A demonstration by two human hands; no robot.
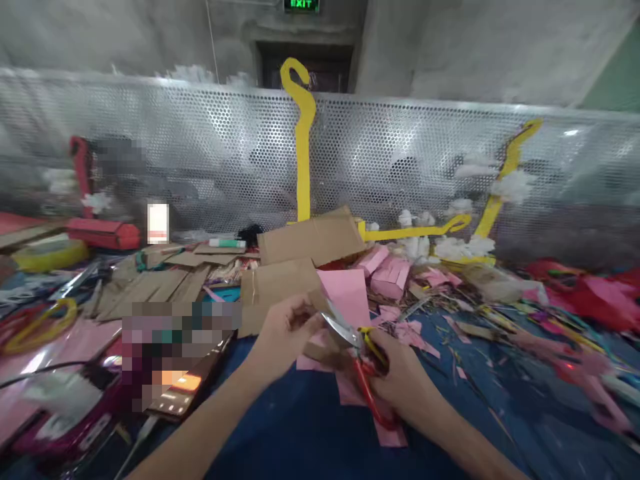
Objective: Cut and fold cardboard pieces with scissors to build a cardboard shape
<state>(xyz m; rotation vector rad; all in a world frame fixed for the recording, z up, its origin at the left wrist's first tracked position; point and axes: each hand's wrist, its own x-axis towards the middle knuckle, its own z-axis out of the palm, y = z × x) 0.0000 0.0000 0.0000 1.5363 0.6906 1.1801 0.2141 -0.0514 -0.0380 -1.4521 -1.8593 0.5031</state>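
Observation:
My right hand point(395, 370) is closed round the handles of scissors point(367, 380) with red and yellow grips. Their silver blades point up and left, close to the fingers of my left hand point(285, 330). That hand pinches a piece of brown cardboard point(323, 353), partly hidden by the fingers. Pink paper point(347, 290) lies behind the blades, and more pink strips show beneath the scissors. Whether the blades touch the cardboard is hard to tell. Larger brown cardboard pieces point(275, 287) rest just beyond my left hand.
A yellow hook shape point(303, 160) stands against a perforated metal panel point(210, 133). Phones point(183, 380), a yellow tape roll point(53, 255) and cables lie at left. Pink blocks point(390, 277), paper scraps and yellow hooked pieces point(415, 233) are at right on the blue surface point(285, 433).

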